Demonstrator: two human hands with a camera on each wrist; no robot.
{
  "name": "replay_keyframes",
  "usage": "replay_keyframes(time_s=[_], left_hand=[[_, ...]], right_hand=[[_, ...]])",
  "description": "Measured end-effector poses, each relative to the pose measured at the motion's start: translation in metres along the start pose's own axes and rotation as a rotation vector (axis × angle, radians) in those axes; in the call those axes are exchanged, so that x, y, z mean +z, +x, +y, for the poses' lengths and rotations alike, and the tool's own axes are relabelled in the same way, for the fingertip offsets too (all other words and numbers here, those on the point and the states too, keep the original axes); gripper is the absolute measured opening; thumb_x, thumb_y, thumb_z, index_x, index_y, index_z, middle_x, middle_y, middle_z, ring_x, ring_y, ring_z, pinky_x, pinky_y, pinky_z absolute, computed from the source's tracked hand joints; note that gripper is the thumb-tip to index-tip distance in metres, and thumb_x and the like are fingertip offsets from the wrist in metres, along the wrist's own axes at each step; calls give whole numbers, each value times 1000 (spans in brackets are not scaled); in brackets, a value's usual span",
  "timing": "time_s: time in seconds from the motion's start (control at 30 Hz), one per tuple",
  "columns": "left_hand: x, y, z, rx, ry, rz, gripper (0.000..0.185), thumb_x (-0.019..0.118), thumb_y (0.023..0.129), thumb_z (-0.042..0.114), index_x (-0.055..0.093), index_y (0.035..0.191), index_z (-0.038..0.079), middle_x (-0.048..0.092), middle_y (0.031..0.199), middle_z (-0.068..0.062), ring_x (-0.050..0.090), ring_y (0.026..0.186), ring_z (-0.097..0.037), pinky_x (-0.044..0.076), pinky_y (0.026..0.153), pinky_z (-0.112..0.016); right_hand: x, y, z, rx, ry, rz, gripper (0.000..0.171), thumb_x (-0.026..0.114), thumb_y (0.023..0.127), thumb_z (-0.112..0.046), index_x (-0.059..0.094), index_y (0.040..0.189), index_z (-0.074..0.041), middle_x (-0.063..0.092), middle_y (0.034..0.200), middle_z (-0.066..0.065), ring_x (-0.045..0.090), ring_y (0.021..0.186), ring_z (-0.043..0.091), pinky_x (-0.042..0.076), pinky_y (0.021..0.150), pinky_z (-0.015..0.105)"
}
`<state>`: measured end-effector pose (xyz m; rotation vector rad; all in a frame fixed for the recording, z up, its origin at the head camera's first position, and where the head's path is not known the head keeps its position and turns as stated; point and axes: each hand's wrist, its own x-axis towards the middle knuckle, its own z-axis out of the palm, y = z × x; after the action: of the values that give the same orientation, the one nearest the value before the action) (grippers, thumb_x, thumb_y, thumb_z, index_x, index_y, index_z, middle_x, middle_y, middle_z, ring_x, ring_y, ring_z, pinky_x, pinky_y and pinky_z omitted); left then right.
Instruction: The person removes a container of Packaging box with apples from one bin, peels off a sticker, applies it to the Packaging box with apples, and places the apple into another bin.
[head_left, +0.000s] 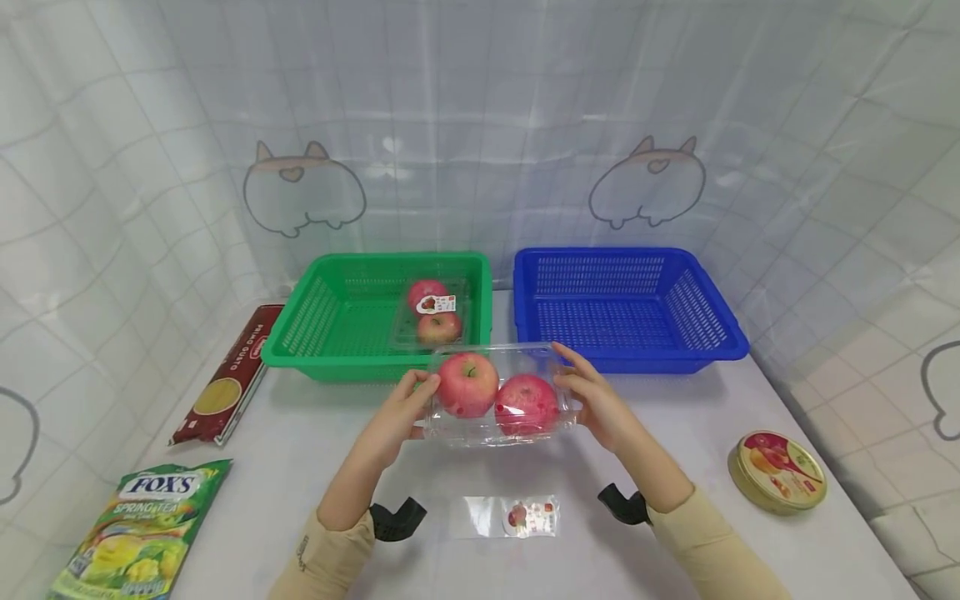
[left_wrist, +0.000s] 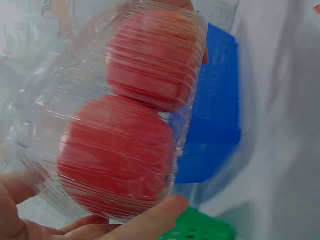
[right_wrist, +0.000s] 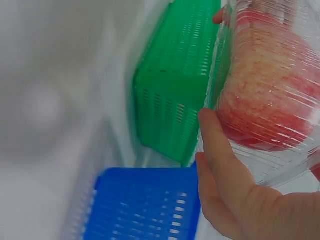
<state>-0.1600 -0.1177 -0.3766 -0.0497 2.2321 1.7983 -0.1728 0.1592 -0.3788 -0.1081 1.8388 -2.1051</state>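
A clear plastic clamshell box (head_left: pixel 501 360) with two red apples (head_left: pixel 468 385) inside is held up above the table. My left hand (head_left: pixel 395 421) grips its left end, and my right hand (head_left: pixel 606 408) grips the right end. Close up in the left wrist view, ribbed clear plastic covers both apples (left_wrist: pixel 117 155), with the left fingers (left_wrist: pixel 150 217) along the box's end. In the right wrist view the right fingers (right_wrist: pixel 220 150) lie along the box edge. On the table below the box lies a clear strip with an apple label (head_left: pixel 528 517).
Behind the box stand a green basket (head_left: pixel 300 358), holding another labelled box of apples (head_left: pixel 438 327), and a blue basket (head_left: pixel 630 365). To the left lie a brown pasta packet (head_left: pixel 228 379) and a green Fox's bag (head_left: pixel 142 533). A round gold tin (head_left: pixel 777 471) sits at right.
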Motion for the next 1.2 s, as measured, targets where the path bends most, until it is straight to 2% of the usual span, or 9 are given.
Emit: replay_keyframes(time_s=[0.13,0.27,0.5,0.63,0.73,0.9,1.0,1.1,1.2], left_hand=[[5,-5,-12,-22,5,-26,42,42,97,39,40,121,5,45,129,-21,47,119,-42,49,74,-37],[10,-3,-24,-32,3,-35,43,41,98,34,39,125,1,44,130,-25,47,117,-44,50,77,-41],[18,9,-39,-34,-1,10,46,42,98,26,39,130,-6,46,127,-27,50,112,-45,50,80,-47],[19,17,-46,-25,26,16,49,41,98,28,38,132,-7,43,131,-29,48,114,-46,49,80,-49],[19,21,-51,-33,58,31,49,41,99,29,39,132,-6,45,128,-29,52,109,-42,50,75,-45],[21,26,-56,-25,71,59,48,41,99,27,40,133,-7,50,121,-27,54,100,-32,49,70,-38],[21,28,-58,-23,88,57,53,40,99,29,34,136,-9,44,130,-31,49,112,-39,49,80,-47],[19,23,-54,-17,98,29,60,37,100,31,25,140,-11,31,140,-32,38,123,-46,43,89,-56],[17,17,-50,3,159,25,63,36,100,35,20,142,-9,27,143,-30,34,127,-45,39,93,-55]], right_hand=[[0,-4,12,12,21,14,62,45,90,-11,21,147,-16,16,145,21,24,127,41,43,87,43],[1,-1,25,28,44,48,61,42,90,-6,21,147,-13,17,146,22,24,127,41,41,87,39],[3,9,42,46,38,109,61,39,91,-2,20,147,-12,18,146,23,25,129,41,37,92,40],[3,14,49,52,29,137,62,39,89,0,20,147,-11,19,146,24,34,121,36,42,82,32],[4,16,53,60,10,143,62,39,89,0,19,147,-10,20,145,25,38,114,32,43,77,28],[5,17,57,72,4,142,62,39,89,1,19,147,-9,19,145,27,33,123,40,39,94,42],[4,17,58,75,0,126,63,38,90,0,16,147,-8,15,146,27,26,129,45,30,102,52],[3,16,58,89,-18,114,64,39,90,-2,13,148,-9,12,148,27,18,132,48,23,105,57],[1,14,57,98,-46,122,66,40,91,-5,9,149,-10,12,148,26,19,131,46,23,104,57]])
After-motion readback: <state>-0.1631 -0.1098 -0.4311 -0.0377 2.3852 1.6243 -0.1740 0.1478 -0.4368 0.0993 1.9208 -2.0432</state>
